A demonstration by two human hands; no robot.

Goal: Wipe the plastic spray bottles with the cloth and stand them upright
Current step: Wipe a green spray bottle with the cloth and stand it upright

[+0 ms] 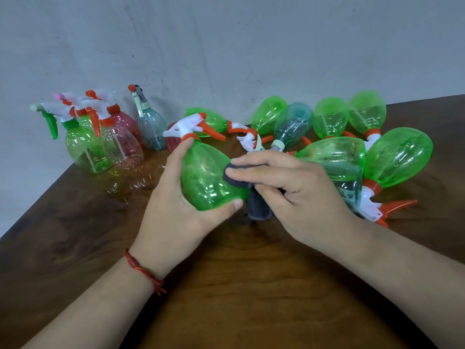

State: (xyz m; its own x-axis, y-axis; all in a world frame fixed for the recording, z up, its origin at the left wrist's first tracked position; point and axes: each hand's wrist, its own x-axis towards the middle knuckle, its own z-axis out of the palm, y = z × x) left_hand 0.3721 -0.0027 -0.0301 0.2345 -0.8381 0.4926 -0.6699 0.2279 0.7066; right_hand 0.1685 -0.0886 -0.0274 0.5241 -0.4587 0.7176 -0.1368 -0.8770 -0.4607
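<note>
My left hand (pixel 173 197) grips a green spray bottle (pixel 203 175) round its body, holding it tilted above the table with its white and orange trigger head pointing up and left. My right hand (pixel 289 187) holds a dark grey cloth (pixel 241 180) and presses it with straight fingers against the bottle's right side. Part of the cloth hangs down below the hand.
Several upright bottles (pixel 100 144) stand in a cluster at the back left near the table's left edge. Several green bottles and a teal one (pixel 292 127) lie on their sides at the back right. A wall runs behind the brown wooden table (pixel 239 285).
</note>
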